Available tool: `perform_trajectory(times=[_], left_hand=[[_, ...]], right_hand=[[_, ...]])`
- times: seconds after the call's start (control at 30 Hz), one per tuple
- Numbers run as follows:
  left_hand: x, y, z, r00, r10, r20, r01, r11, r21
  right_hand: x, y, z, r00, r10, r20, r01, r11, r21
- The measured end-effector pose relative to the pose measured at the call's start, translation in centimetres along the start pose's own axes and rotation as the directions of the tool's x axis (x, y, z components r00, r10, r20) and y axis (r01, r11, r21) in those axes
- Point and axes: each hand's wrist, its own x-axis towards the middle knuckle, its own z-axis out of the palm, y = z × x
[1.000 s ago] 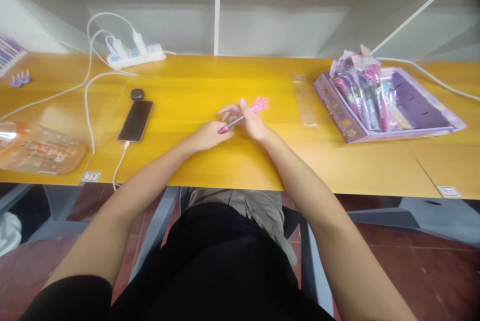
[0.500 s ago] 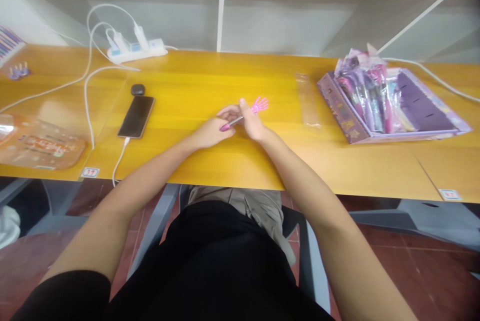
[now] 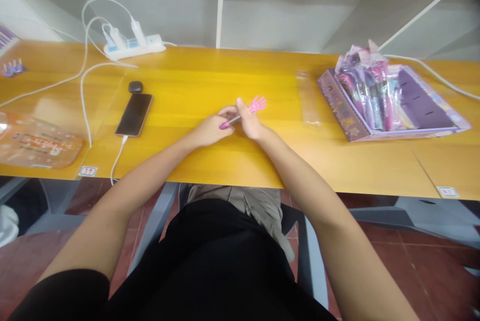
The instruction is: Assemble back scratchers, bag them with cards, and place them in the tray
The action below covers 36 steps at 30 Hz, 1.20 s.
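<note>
A pink hand-shaped stick [image 3: 258, 104] with a silver shaft and a dark pink grip is held between my two hands above the yellow table. My left hand [image 3: 213, 130] is closed round the grip end. My right hand [image 3: 248, 119] pinches the shaft just below the pink fingers, its thumb on top. The stick slants up to the right. The fingertips of both hands are close together, and part of the shaft shows between them.
To the right, a purple box [image 3: 352, 133] holds several wrapped pens, with a clear wrapper [image 3: 308, 98] beside it. On the left lie a phone [image 3: 134, 114] on a white cable, a small black case [image 3: 135, 86], a power strip [image 3: 135, 47] and an orange package [image 3: 45, 143].
The view has shifted slightly. Both hands keep the same hold on the pink stick, with no clear movement against the table.
</note>
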Motion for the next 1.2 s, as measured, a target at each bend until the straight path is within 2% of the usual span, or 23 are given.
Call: perform_trajectory(times=[0.17, 0.37, 0.5, 0.6, 0.67, 0.7, 0.77, 0.8, 0.87, 0.97, 1.0, 1.07, 1.13, 1.2], left_hand=[[-0.1, -0.2, 0.0, 1.000, -0.014, 0.003, 0.014, 1.000, 0.007], [0.2, -0.6, 0.2, 0.997, 0.081, -0.015, -0.082, 0.992, -0.095], [-0.2, -0.2, -0.1, 0.997, -0.070, 0.020, 0.073, 0.978, -0.193], [-0.7, 0.3, -0.6, 0.977, -0.147, 0.156, 0.195, 0.911, -0.364], [-0.9, 0.4, -0.8, 0.954, -0.163, 0.251, 0.263, 0.856, -0.445], [-1.0, 0.4, -0.9, 0.946, -0.169, 0.276, 0.285, 0.838, -0.465], [-1.0, 0.5, -1.1, 0.941, -0.180, 0.287, 0.304, 0.823, -0.480], [-1.0, 0.5, -1.2, 0.940, -0.183, 0.287, 0.307, 0.822, -0.480], [-1.1, 0.6, -1.4, 0.932, -0.172, 0.320, 0.311, 0.833, -0.458], [-1.4, 1.1, -1.8, 0.920, -0.131, 0.370, 0.256, 0.915, -0.313], [-1.5, 1.3, -1.9, 0.927, -0.107, 0.358, 0.199, 0.953, -0.229], [-1.7, 1.8, -2.0, 0.956, -0.028, 0.291, 0.038, 0.999, -0.027], [-1.9, 2.3, -2.0, 0.975, 0.063, 0.214, -0.102, 0.979, 0.175], [-2.1, 3.0, -1.9, 0.981, 0.109, 0.164, -0.158, 0.931, 0.329]], right_hand=[[-0.1, -0.2, 0.0, 1.000, 0.030, -0.002, -0.030, 0.999, -0.025], [-0.6, -1.1, -0.4, 1.000, -0.022, 0.009, 0.022, 0.997, -0.072], [-1.0, -2.7, -2.3, 0.996, -0.053, 0.070, 0.061, 0.991, -0.121], [-1.9, -4.5, -4.8, 0.991, 0.023, 0.129, 0.019, 0.948, -0.319], [-3.0, -5.7, -6.4, 0.997, 0.070, 0.033, -0.041, 0.841, -0.539], [-3.6, -6.2, -6.9, 0.998, 0.037, -0.059, -0.066, 0.765, -0.640], [-4.8, -6.7, -7.2, 0.966, -0.150, -0.211, -0.082, 0.597, -0.798], [-5.4, -6.8, -6.9, 0.938, -0.262, -0.228, -0.068, 0.505, -0.860], [-6.5, -6.4, -5.9, 0.905, -0.408, -0.122, 0.010, 0.306, -0.952], [-7.6, -5.2, -4.2, 0.912, -0.382, 0.153, 0.198, 0.083, -0.977], [-8.0, -4.9, -3.9, 0.909, -0.361, 0.208, 0.239, 0.042, -0.970], [-8.6, -4.3, -3.8, 0.902, -0.351, 0.250, 0.260, -0.020, -0.965], [-9.4, -4.2, -4.1, 0.897, -0.370, 0.241, 0.232, -0.070, -0.970], [-10.3, -4.4, -4.5, 0.893, -0.387, 0.228, 0.204, -0.102, -0.974]])
